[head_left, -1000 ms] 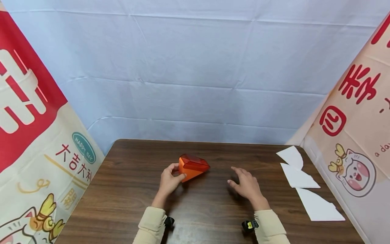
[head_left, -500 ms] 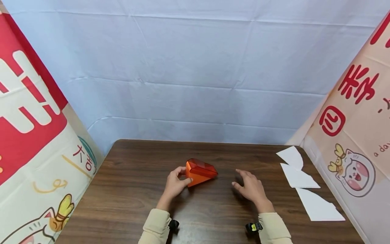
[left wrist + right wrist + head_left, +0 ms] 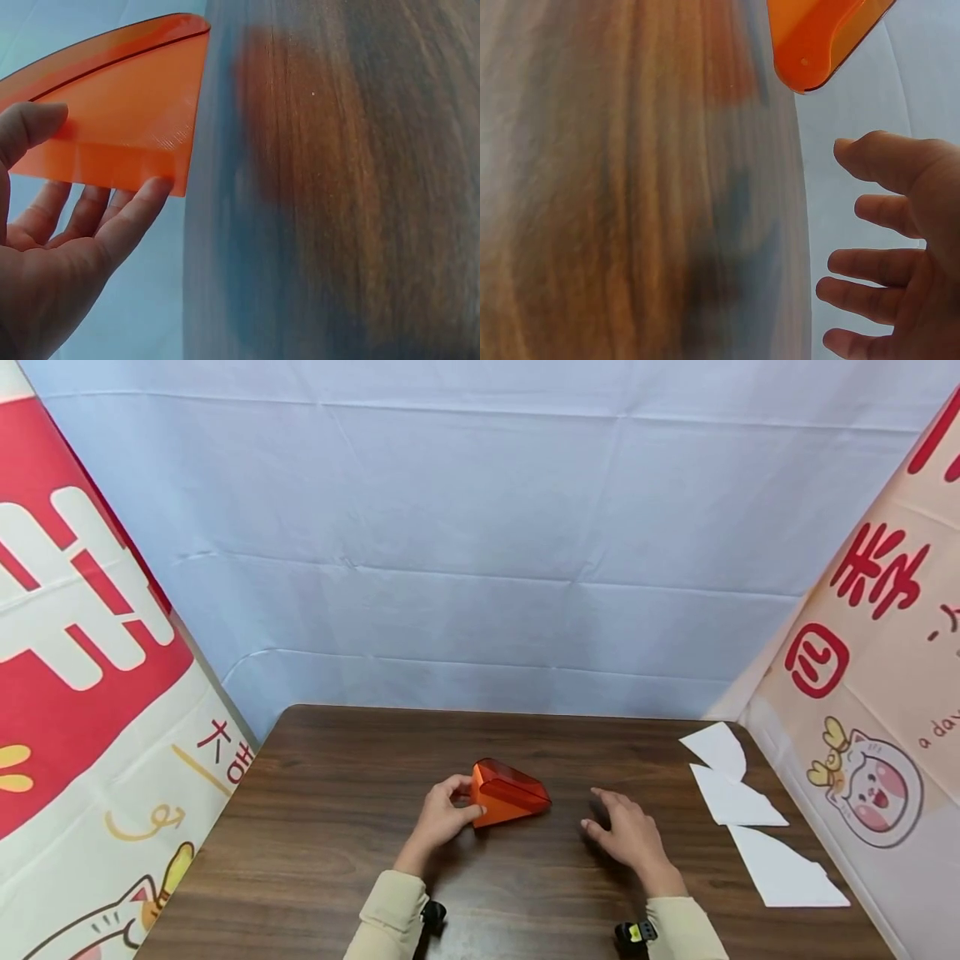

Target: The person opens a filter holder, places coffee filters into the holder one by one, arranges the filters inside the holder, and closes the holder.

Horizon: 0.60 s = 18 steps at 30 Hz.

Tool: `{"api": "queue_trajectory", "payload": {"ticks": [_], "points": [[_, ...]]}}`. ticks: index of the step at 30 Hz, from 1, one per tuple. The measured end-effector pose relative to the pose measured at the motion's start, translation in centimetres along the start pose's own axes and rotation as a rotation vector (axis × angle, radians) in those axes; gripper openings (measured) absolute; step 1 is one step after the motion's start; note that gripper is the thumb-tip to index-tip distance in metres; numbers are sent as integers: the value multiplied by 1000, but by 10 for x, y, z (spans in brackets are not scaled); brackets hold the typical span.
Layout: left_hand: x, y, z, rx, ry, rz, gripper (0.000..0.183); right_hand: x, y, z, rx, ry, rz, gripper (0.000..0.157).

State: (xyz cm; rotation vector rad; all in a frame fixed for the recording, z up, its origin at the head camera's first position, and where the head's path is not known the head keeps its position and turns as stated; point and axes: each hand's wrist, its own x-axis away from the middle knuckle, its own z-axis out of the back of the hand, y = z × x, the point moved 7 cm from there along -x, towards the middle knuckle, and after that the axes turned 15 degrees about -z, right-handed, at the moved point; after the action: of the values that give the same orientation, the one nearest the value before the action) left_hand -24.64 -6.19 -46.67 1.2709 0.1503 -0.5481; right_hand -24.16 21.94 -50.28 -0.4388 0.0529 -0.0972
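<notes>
An orange, see-through wedge-shaped plastic case (image 3: 510, 797) is near the middle of the table in the head view, its narrow end toward the right. My left hand (image 3: 442, 814) grips its wide left end. In the left wrist view, the thumb lies on one face of the case (image 3: 127, 97) and the fingers are at its lower edge. To the right of the case, my right hand (image 3: 628, 833) holds nothing, its fingers spread and relaxed. The rounded tip of the case (image 3: 806, 52) shows above that hand in the right wrist view, apart from it.
Several white fan-shaped paper pieces (image 3: 787, 870) lie in a line along the right side of the brown wooden table (image 3: 322, 777). A pale cloth (image 3: 450, 527) hangs behind it. Printed cloths (image 3: 817, 660) hang at both sides.
My left hand and the case have moved to the right and a little nearer to me. The right hand has shifted the same way, still holding nothing. The left printed cloth has shifted.
</notes>
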Motion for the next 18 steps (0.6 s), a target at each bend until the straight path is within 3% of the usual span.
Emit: {"api": "queue_trajectory", "payload": {"ticks": [12,18], "points": [[-4,-6,-12,22,-35,-20,31,5,15,-1,21,-17,-24,55],[-10,-43,-19,3,-38,-30,32,3,21,-1,28,-12,-33,54]]}}
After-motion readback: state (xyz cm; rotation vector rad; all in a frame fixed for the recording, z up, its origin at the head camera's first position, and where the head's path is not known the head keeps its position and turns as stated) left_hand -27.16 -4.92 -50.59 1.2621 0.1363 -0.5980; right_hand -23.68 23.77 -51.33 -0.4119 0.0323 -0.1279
